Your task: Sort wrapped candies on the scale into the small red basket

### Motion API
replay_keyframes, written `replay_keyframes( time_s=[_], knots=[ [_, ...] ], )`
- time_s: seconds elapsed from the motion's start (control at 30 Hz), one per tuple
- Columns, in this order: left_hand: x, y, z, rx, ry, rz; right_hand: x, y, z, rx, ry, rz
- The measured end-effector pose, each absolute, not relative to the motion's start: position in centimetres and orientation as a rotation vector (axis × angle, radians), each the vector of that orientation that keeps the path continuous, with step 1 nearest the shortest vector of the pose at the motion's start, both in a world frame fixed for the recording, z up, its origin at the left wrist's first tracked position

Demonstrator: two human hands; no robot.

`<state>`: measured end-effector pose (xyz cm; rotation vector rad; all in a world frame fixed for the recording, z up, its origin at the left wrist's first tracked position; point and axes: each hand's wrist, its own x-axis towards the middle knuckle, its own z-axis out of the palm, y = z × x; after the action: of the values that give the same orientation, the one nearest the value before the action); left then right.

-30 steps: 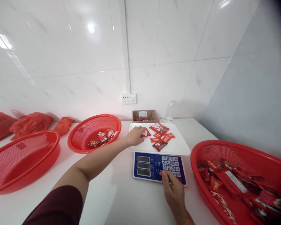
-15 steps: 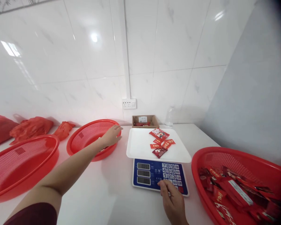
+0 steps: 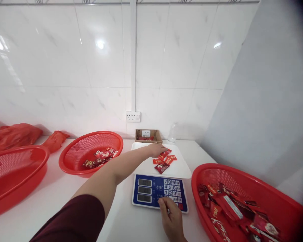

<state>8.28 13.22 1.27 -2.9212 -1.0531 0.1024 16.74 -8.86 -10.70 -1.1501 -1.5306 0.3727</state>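
My left hand reaches over a white tray, its fingers stretched across a red snack packet and touching it; the undersides of the fingers are hidden. Beside that packet lie small red packets and a dark red packet. Under the tray is a blue-faced scale with displays and a keypad. My right hand is closed at the scale's lower edge, thumb pressed to the curled fingers. What it holds, if anything, I cannot make out.
A red basket on the right holds several packets. Left of the tray stands another red basket with packets, then a third basket. Red plastic bags, a small cardboard box and a clear plastic container are along the wall.
My left hand has moved right, from above the middle basket to the packets on the tray. My right hand stays closed by the scale. The view has shifted, showing packets in the middle basket.
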Motion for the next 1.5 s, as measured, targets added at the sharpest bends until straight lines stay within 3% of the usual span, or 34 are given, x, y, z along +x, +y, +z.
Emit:
replay_keyframes(
  time_s=[0.23,0.6,0.9,1.1,1.27,1.5],
  knots=[
    [5.5,11.5,3.4,-2.77,-1.31,0.1,16.8,-9.2,-10.6,-1.153,-1.499,0.425],
    [-9.0,7.3,8.6,-2.329,-1.859,0.043,16.3,-9.8,-10.0,-1.066,-1.388,0.562],
    [1.1,6.8,3.7,-2.899,-1.299,-0.108,16.3,-9.9,-10.1,-1.103,-1.345,0.571],
    [7.1,8.9,1.1,-3.07,-1.048,-0.006,16.4,-9.7,-10.4,-1.134,-1.335,0.506],
    [5.3,9.2,1.4,-2.931,-1.204,-0.051,16.7,-9.2,-11.1,-1.109,-1.433,0.457],
    [-5.3,8.2,4.8,-2.548,-1.61,-0.095,16.9,-9.4,-10.5,-1.044,-1.491,0.445]
  ],
)
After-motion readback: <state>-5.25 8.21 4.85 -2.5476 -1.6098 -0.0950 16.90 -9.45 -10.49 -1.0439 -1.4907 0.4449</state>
